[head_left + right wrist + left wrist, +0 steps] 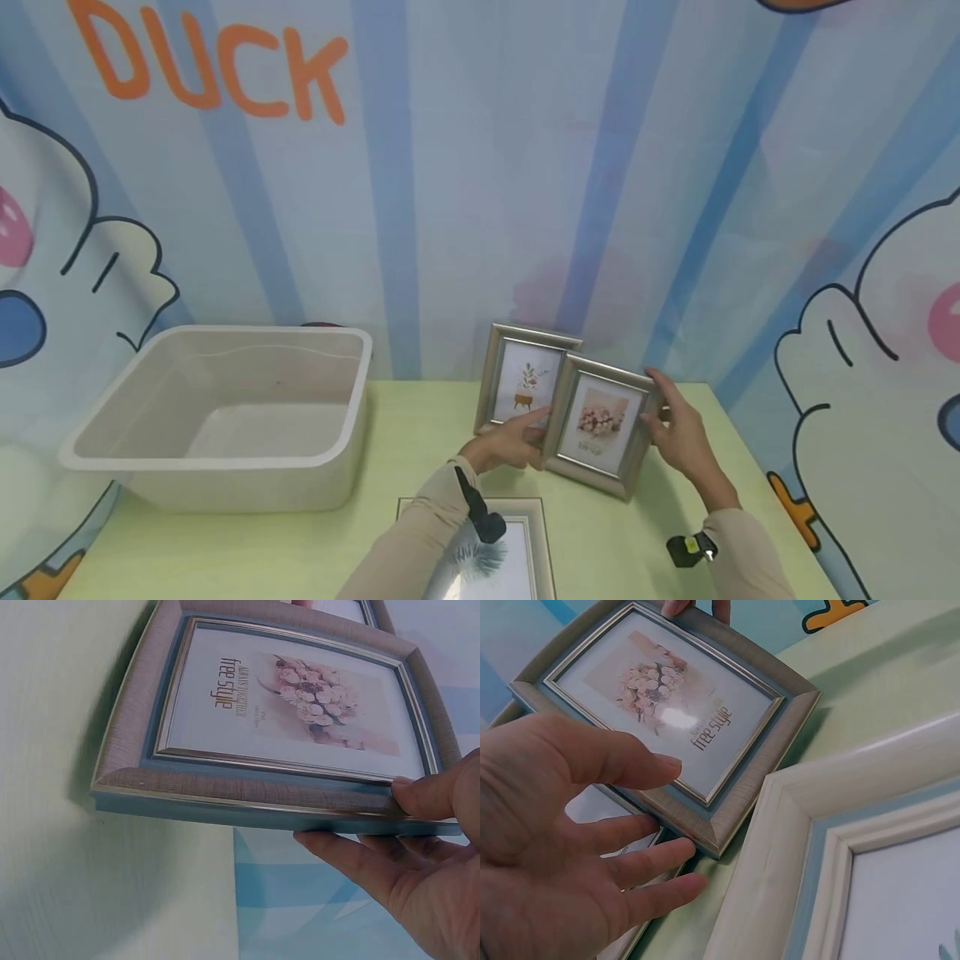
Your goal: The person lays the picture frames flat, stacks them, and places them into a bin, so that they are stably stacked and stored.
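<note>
Leaf frame (517, 554) nearest, flower frame (600, 425) at its one o'clock.
Right hand (686, 437) pinches the flower frame, left hand (506, 444) spread alongside; positioning seems underway, next calling for steady support.

There are three picture frames (602, 425), two hands (681, 433), one tub (247, 490), one table (607, 546)

Pale yellow-green table (300, 554): off-white tub (225, 463) left; plant-print frame (528, 375) at back; larger frame (519, 554) nearer front.
</note>
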Demonstrator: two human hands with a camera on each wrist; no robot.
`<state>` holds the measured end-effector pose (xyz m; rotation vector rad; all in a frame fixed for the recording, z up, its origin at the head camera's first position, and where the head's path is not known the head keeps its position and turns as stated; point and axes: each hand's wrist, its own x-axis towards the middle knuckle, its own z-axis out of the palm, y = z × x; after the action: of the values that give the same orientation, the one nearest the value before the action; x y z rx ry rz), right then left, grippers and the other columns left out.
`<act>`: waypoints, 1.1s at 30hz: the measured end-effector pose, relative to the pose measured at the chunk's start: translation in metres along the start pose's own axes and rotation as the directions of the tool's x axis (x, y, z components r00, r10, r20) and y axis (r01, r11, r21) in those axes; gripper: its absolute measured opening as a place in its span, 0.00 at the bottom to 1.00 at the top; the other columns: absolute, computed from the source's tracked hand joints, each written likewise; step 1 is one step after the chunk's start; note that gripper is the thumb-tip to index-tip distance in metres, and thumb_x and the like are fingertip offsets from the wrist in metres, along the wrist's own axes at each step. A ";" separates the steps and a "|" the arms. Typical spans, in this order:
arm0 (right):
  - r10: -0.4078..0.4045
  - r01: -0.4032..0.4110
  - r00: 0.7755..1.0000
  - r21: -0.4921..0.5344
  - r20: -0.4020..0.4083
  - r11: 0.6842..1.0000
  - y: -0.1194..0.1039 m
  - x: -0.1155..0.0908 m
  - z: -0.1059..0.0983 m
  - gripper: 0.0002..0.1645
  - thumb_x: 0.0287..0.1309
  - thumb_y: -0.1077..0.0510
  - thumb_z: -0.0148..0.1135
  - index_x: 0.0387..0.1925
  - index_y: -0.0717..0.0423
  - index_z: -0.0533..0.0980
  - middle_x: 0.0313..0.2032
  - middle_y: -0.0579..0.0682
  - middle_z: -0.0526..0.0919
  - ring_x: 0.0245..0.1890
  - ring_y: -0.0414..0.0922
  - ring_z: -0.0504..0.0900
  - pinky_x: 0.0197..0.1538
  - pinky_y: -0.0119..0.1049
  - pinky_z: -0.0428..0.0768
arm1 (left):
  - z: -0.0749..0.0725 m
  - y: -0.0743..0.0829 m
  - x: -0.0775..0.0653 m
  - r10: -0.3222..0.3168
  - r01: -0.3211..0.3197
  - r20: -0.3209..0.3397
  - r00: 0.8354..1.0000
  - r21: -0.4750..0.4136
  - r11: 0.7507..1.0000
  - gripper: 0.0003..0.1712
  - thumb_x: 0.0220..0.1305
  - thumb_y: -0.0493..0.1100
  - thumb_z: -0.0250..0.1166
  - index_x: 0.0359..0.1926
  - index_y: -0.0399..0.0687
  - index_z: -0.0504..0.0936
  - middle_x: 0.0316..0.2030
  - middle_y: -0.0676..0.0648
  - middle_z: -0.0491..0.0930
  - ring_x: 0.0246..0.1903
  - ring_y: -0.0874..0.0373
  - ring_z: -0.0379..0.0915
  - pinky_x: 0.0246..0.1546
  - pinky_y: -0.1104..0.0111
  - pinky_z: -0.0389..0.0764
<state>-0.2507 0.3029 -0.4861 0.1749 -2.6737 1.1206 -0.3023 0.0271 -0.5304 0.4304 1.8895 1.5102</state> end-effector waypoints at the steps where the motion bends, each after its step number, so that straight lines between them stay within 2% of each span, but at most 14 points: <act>1: 0.004 -0.004 1.000 -0.003 -0.001 1.000 -0.001 -0.002 -0.002 0.41 0.66 0.73 0.54 0.76 0.56 0.54 0.59 0.81 0.68 0.48 0.72 0.80 0.30 0.42 0.88 | 0.001 0.001 0.000 0.001 -0.001 0.003 1.000 0.002 1.000 0.57 0.52 0.24 0.63 0.79 0.56 0.51 0.73 0.34 0.62 0.68 0.35 0.65 0.65 0.35 0.66; 4: 0.017 -0.017 1.000 -0.018 0.001 1.000 -0.006 -0.007 -0.005 0.40 0.66 0.73 0.54 0.76 0.56 0.54 0.59 0.81 0.69 0.48 0.73 0.80 0.29 0.43 0.88 | 0.003 0.002 0.000 0.004 -0.004 0.010 1.000 0.003 1.000 0.55 0.53 0.24 0.63 0.79 0.54 0.52 0.72 0.34 0.63 0.69 0.35 0.63 0.66 0.35 0.66; 8: 0.029 -0.029 1.000 -0.069 -0.001 0.997 -0.013 -0.015 -0.012 0.40 0.67 0.71 0.53 0.76 0.55 0.53 0.60 0.80 0.68 0.50 0.74 0.79 0.32 0.48 0.87 | 0.006 0.004 0.001 0.022 -0.022 0.012 1.000 0.010 1.000 0.54 0.54 0.24 0.64 0.79 0.53 0.53 0.72 0.34 0.64 0.71 0.36 0.60 0.65 0.36 0.67; 15: 0.067 -0.069 0.998 -0.115 -0.019 0.991 -0.028 -0.031 -0.027 0.40 0.67 0.71 0.52 0.76 0.56 0.52 0.62 0.80 0.67 0.52 0.76 0.77 0.33 0.51 0.86 | 0.015 0.012 0.001 0.090 -0.093 0.068 0.994 0.042 0.995 0.54 0.53 0.24 0.64 0.78 0.54 0.54 0.70 0.32 0.66 0.71 0.38 0.62 0.66 0.43 0.70; 19: 0.092 -0.096 0.995 -0.111 -0.040 0.989 -0.036 -0.040 -0.034 0.40 0.67 0.70 0.53 0.77 0.55 0.52 0.61 0.79 0.68 0.52 0.76 0.77 0.33 0.51 0.87 | 0.020 0.019 -0.003 0.120 -0.125 0.064 0.991 0.082 0.989 0.54 0.52 0.25 0.65 0.78 0.56 0.56 0.69 0.36 0.69 0.69 0.39 0.66 0.66 0.49 0.73; 26: 0.164 -0.163 0.986 0.023 -0.038 0.986 -0.049 -0.055 -0.041 0.43 0.67 0.71 0.54 0.78 0.51 0.50 0.54 0.77 0.70 0.51 0.76 0.78 0.34 0.48 0.89 | 0.027 0.032 -0.027 0.187 -0.180 -0.030 0.982 0.157 0.971 0.44 0.57 0.28 0.65 0.74 0.48 0.64 0.66 0.37 0.74 0.62 0.41 0.74 0.62 0.54 0.78; 30: 0.183 -0.180 0.983 0.084 -0.029 0.980 -0.056 -0.063 -0.045 0.45 0.66 0.72 0.54 0.78 0.51 0.49 0.54 0.76 0.69 0.52 0.77 0.77 0.34 0.46 0.89 | 0.031 0.036 -0.044 0.219 -0.205 -0.046 0.975 0.204 0.957 0.40 0.58 0.28 0.64 0.73 0.43 0.66 0.66 0.35 0.74 0.58 0.40 0.78 0.57 0.57 0.82; 33: 0.200 -0.198 0.980 0.136 -0.006 0.971 -0.060 -0.068 -0.048 0.46 0.67 0.72 0.54 0.79 0.50 0.47 0.56 0.76 0.68 0.55 0.77 0.75 0.35 0.45 0.89 | 0.032 0.035 -0.056 0.277 -0.256 -0.046 0.960 0.262 0.931 0.37 0.59 0.28 0.64 0.71 0.39 0.67 0.65 0.34 0.73 0.59 0.39 0.77 0.57 0.58 0.82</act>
<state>-0.1649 0.2961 -0.4303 -0.0838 -2.6449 1.3558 -0.2456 0.0253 -0.4840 0.7805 2.1704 1.4762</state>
